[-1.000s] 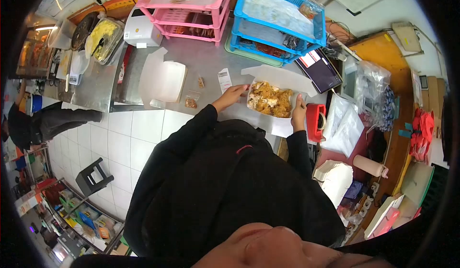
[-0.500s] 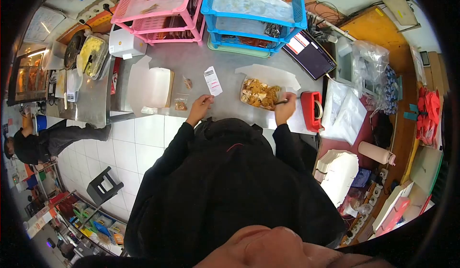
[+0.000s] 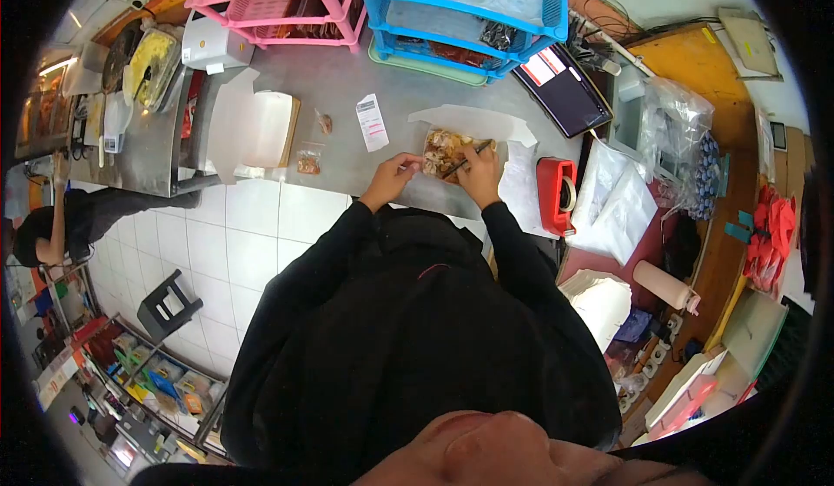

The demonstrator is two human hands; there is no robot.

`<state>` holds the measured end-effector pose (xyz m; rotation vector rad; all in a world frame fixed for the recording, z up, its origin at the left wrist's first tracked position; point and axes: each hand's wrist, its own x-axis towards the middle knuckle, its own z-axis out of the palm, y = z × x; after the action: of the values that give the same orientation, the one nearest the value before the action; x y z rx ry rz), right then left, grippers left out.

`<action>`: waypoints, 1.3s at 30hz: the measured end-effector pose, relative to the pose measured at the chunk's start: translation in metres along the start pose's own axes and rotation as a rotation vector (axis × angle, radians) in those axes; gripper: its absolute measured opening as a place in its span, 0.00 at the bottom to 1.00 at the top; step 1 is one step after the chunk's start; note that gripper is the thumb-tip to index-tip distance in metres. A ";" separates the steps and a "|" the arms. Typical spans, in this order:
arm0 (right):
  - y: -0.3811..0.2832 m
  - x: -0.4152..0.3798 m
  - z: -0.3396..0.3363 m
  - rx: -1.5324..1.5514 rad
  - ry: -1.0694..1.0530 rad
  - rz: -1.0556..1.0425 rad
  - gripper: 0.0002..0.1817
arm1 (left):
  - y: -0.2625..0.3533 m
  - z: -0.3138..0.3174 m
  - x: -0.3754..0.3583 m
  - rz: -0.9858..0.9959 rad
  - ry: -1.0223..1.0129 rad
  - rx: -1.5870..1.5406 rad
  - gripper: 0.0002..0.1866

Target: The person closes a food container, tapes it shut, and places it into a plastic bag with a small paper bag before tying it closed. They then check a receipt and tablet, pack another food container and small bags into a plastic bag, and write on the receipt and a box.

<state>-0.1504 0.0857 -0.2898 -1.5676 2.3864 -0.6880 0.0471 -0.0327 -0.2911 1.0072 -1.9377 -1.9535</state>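
Note:
A paper food box [image 3: 476,119] with its lid folded back holds chopped brown and pale food [image 3: 445,149]. My right hand [image 3: 480,176] is over its right side, closed on a thin dark pen [image 3: 466,159] that slants across the food. My left hand [image 3: 393,178] is at the box's left edge, fingers half curled with a gap between thumb and forefinger; whether it touches the box is hard to tell. Above that hand lies a printed receipt [image 3: 372,123] with pink marks. Farther left are a small bag of brown bits [image 3: 308,159] and a smaller packet [image 3: 323,121].
Another open paper box [image 3: 265,130] stands on the left of the metal counter [image 3: 339,78]. Pink [image 3: 295,34] and blue [image 3: 460,8] racks are at the back. A red tape dispenser [image 3: 553,195], plastic bags [image 3: 612,204] and a tablet [image 3: 569,95] are right. A person [image 3: 61,217] is far left.
My right hand has moved left with the pen, from the box's right edge to over the food. The left hand has shifted right, from below the receipt to the box's left edge.

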 end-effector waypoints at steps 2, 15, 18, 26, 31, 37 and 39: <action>0.002 -0.018 -0.002 0.042 0.034 -0.074 0.19 | -0.011 0.001 -0.006 -0.033 0.048 -0.008 0.12; 0.035 -0.072 -0.038 0.179 0.109 -0.057 0.09 | 0.019 0.045 0.013 0.415 0.331 0.548 0.15; 0.044 -0.078 -0.038 0.176 0.082 0.030 0.10 | 0.039 0.059 0.035 0.502 0.120 0.781 0.18; 0.050 -0.105 -0.051 0.476 0.045 0.194 0.12 | 0.021 0.046 0.062 0.491 0.150 1.198 0.20; 0.038 -0.135 -0.066 1.006 -0.802 0.353 0.11 | 0.022 0.042 0.052 0.490 0.233 1.091 0.20; 0.078 -0.143 -0.062 0.970 -0.983 0.266 0.11 | 0.024 0.032 0.009 0.630 0.310 0.779 0.16; 0.088 -0.144 -0.063 0.806 -0.942 0.199 0.10 | 0.005 0.028 -0.019 0.562 0.191 0.605 0.12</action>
<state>-0.1880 0.2619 -0.2899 -0.9468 1.2915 -0.5652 0.0427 0.0004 -0.2828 0.6160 -2.4048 -0.9613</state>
